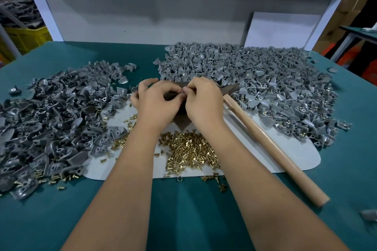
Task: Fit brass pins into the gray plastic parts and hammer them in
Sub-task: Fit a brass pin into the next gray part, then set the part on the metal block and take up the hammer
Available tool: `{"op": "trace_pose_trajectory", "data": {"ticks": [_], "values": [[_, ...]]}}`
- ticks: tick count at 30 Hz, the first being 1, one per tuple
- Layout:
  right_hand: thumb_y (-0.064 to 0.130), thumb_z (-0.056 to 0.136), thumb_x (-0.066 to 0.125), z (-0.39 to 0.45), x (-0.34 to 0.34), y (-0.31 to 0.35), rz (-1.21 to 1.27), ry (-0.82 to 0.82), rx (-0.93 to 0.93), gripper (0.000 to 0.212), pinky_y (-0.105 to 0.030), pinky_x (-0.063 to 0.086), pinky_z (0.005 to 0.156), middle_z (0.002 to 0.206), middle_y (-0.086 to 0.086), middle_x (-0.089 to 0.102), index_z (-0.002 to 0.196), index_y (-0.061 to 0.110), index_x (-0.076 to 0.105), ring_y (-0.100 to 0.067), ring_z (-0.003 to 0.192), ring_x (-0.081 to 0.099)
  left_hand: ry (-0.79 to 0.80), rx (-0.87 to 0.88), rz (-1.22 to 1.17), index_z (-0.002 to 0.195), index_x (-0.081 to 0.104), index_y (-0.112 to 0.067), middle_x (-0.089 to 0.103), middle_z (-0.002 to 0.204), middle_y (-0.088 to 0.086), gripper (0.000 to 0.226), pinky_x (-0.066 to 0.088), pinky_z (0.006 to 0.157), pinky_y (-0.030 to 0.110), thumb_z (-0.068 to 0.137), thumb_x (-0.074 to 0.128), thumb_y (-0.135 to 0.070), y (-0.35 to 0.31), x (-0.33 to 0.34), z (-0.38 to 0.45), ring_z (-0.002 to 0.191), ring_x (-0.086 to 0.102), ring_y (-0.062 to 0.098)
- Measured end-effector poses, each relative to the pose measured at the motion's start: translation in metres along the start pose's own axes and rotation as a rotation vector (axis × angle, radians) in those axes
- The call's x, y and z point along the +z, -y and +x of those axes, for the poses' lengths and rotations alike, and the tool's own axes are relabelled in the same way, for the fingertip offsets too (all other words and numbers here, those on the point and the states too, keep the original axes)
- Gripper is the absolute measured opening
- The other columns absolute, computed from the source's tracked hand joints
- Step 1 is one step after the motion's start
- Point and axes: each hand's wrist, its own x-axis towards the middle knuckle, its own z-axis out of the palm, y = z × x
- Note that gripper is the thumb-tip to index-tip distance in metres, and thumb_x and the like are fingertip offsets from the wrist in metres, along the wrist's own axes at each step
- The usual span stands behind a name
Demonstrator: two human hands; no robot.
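Observation:
My left hand [156, 101] and my right hand [201, 99] meet fingertip to fingertip over a dark block [183, 123] at the table's middle. Their curled fingers pinch something small between them; the fingers hide it, so I cannot tell if it is a gray part, a pin, or both. A heap of brass pins [189, 152] lies on a white mat [293, 150] just under my wrists. A pile of gray plastic parts [53, 116] covers the left side. A larger pile of gray parts [265, 81], some showing brass, fills the right and back.
A hammer with a wooden handle [273, 149] lies diagonally on the mat at my right, its head near my right hand. Loose pins [222, 186] dot the green table surface [183, 216]. A white panel [279, 29] leans at the back right; a yellow crate [26, 36] stands far left.

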Motion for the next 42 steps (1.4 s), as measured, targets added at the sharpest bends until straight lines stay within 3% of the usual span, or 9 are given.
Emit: {"op": "trace_pose_trajectory", "data": {"ticks": [3, 11, 15, 18, 22, 26, 34, 38, 42], "values": [[0.012, 0.091, 0.059, -0.002, 0.002, -0.003, 0.022, -0.046, -0.026, 0.016, -0.024, 0.019, 0.062, 0.077, 0.007, 0.048, 0.075, 0.007, 0.061, -0.013, 0.080, 0.041, -0.006, -0.020, -0.025, 0.079, 0.067, -0.042, 0.062, 0.096, -0.026, 0.007, 0.020, 0.106, 0.043, 0.084, 0.071, -0.040, 0.001, 0.000, -0.001, 0.123, 0.032, 0.011], [0.010, 0.089, 0.061, -0.004, 0.004, -0.005, 0.057, -0.073, -0.019, 0.015, -0.023, 0.019, 0.061, 0.075, 0.006, 0.050, 0.075, 0.006, 0.061, -0.013, 0.078, 0.041, 0.005, -0.040, -0.008, 0.079, 0.066, -0.045, 0.062, 0.097, -0.028, 0.008, 0.011, 0.088, 0.028, 0.084, 0.071, -0.042, 0.000, 0.000, -0.002, 0.121, 0.030, 0.004], [0.019, 0.091, 0.061, -0.001, -0.007, -0.003, 0.048, 0.062, 0.017, 0.014, -0.024, 0.032, 0.065, 0.079, 0.007, 0.057, 0.080, 0.012, 0.066, -0.012, 0.080, 0.049, 0.025, -0.043, -0.034, 0.080, 0.066, -0.043, 0.061, 0.099, -0.027, 0.008, 0.018, 0.101, 0.039, 0.085, 0.071, -0.039, 0.000, -0.001, -0.002, 0.124, 0.031, 0.009], [0.029, 0.096, 0.054, 0.001, -0.031, -0.005, 0.135, 0.098, 0.067, 0.018, -0.010, 0.036, 0.057, 0.079, 0.011, 0.061, 0.085, 0.020, 0.066, -0.002, 0.071, 0.053, 0.059, -0.045, -0.078, 0.075, 0.062, -0.044, 0.060, 0.102, -0.026, 0.017, 0.023, 0.107, 0.047, 0.086, 0.071, -0.034, 0.000, -0.003, 0.000, 0.126, 0.032, 0.016], [0.036, 0.100, 0.041, -0.007, -0.068, -0.031, -0.529, -0.027, 0.071, 0.030, -0.023, 0.025, 0.045, 0.067, 0.001, 0.047, 0.080, 0.017, 0.052, -0.020, 0.064, 0.051, 0.064, -0.073, -0.107, 0.070, 0.060, -0.045, 0.056, 0.096, -0.033, 0.021, 0.022, 0.105, 0.043, 0.086, 0.071, -0.037, -0.002, -0.003, 0.000, 0.124, 0.032, 0.012], [0.037, 0.098, 0.048, -0.028, -0.077, -0.048, -0.818, 0.253, 0.208, 0.026, -0.028, 0.030, 0.055, 0.063, 0.000, 0.038, 0.081, 0.017, 0.049, -0.025, 0.068, 0.046, 0.061, -0.079, -0.063, 0.078, 0.066, -0.041, 0.058, 0.103, -0.028, 0.009, 0.018, 0.097, 0.037, 0.087, 0.069, -0.040, -0.003, 0.000, -0.002, 0.124, 0.031, 0.012], [0.031, 0.095, 0.053, -0.015, -0.099, -0.041, -0.399, 0.201, 0.292, 0.019, -0.031, 0.033, 0.052, 0.074, 0.000, 0.054, 0.094, 0.013, 0.046, -0.019, 0.062, 0.051, -0.014, -0.052, -0.046, 0.072, 0.062, -0.049, 0.053, 0.088, -0.040, 0.016, 0.012, 0.092, 0.034, 0.085, 0.070, -0.043, -0.001, 0.003, -0.004, 0.108, 0.025, -0.001], [0.029, 0.098, 0.046, -0.014, -0.116, -0.014, -0.254, 0.182, 0.152, 0.042, -0.034, 0.047, 0.070, 0.122, 0.009, 0.064, 0.138, 0.043, 0.042, -0.025, 0.099, 0.063, -0.045, -0.052, 0.010, 0.071, 0.062, -0.050, 0.056, 0.089, -0.038, 0.016, 0.014, 0.102, 0.043, 0.085, 0.069, -0.046, 0.001, 0.006, -0.002, 0.120, 0.033, 0.004], [0.029, 0.099, 0.045, -0.018, -0.114, 0.006, -0.315, 0.155, -0.022, 0.046, -0.039, 0.056, 0.078, 0.123, 0.012, 0.065, 0.138, 0.053, 0.038, -0.023, 0.104, 0.065, -0.049, -0.043, 0.001, 0.074, 0.066, -0.048, 0.063, 0.097, -0.033, 0.012, 0.013, 0.099, 0.042, 0.085, 0.069, -0.047, 0.004, 0.008, -0.001, 0.125, 0.034, 0.007]]}}
